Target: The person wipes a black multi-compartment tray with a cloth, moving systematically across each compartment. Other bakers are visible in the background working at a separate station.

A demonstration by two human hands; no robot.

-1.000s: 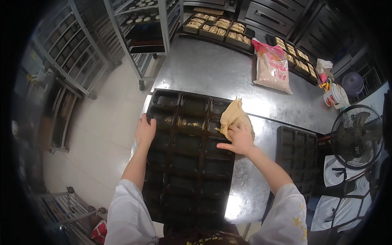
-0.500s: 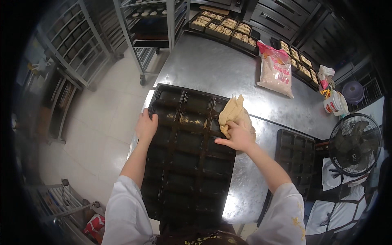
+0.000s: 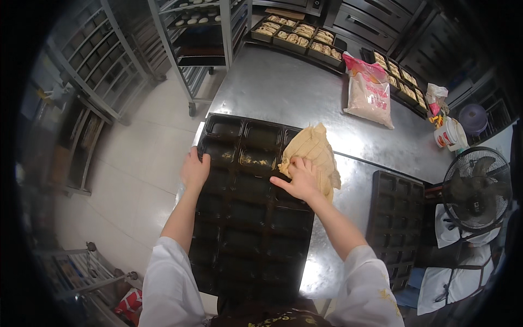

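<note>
A dark multi-cavity baking pan (image 3: 239, 215) lies on the metal table in front of me. My left hand (image 3: 195, 170) grips its left rim near the far corner, thumb over the edge. My right hand (image 3: 301, 180) has its fingers pressed into a crumpled tan cloth (image 3: 316, 150), thumb stretched out to the left. This cloth covers the pan's far right cavities and hangs over its right rim. Yellowish crumbs or residue show in a cavity left of the cloth. The cavities beneath the cloth are hidden.
Beyond the pan, a pink and clear bag (image 3: 369, 92) lies on the steel table (image 3: 272, 82). Filled loaf tins (image 3: 297, 38) stand at the back. Right are a second dark pan (image 3: 396, 218), a black fan (image 3: 476, 188) and a white bucket (image 3: 449, 133). A wheeled rack (image 3: 199, 54) stands far left.
My right hand has shifted left with the cloth, which is now spread wider over the far right cavities. My left hand keeps its grip on the pan's rim.
</note>
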